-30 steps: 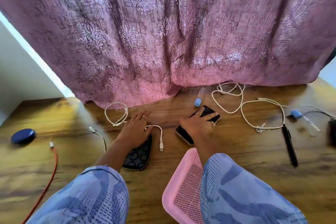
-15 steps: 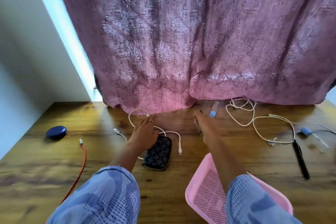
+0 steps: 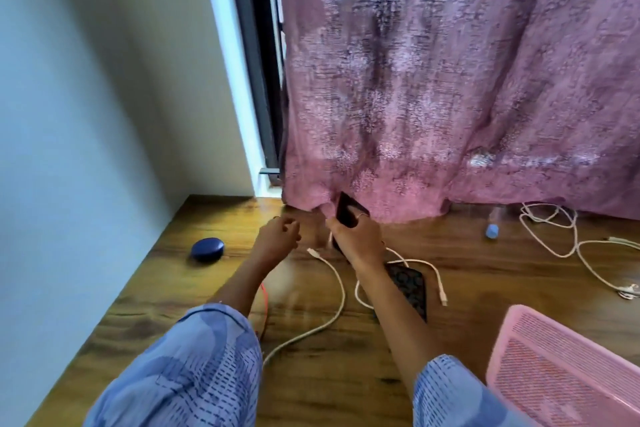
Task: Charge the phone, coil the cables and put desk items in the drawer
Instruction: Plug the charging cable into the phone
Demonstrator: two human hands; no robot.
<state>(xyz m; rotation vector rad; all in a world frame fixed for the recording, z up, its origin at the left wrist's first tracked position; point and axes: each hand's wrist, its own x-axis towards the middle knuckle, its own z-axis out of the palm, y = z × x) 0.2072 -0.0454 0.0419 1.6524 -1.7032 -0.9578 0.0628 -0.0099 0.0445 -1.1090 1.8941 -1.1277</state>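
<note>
My right hand grips a dark phone and holds it upright above the wooden desk, close to the hem of the pink curtain. My left hand hovers just left of it with fingers loosely curled; blur hides whether it holds anything. A white cable runs across the desk under both arms, one plug end near my hands. A second phone in a dark patterned case lies flat beneath my right forearm.
A dark blue round case sits near the left wall. More white cables and a small blue-capped item lie at the right. A pink mesh tray fills the lower right corner. A thin red cable shows beside my left arm.
My right hand lifted the dark phone off the desk and carried it left towards the curtain. My left hand left the patterned phone and rose. The view swung left.
</note>
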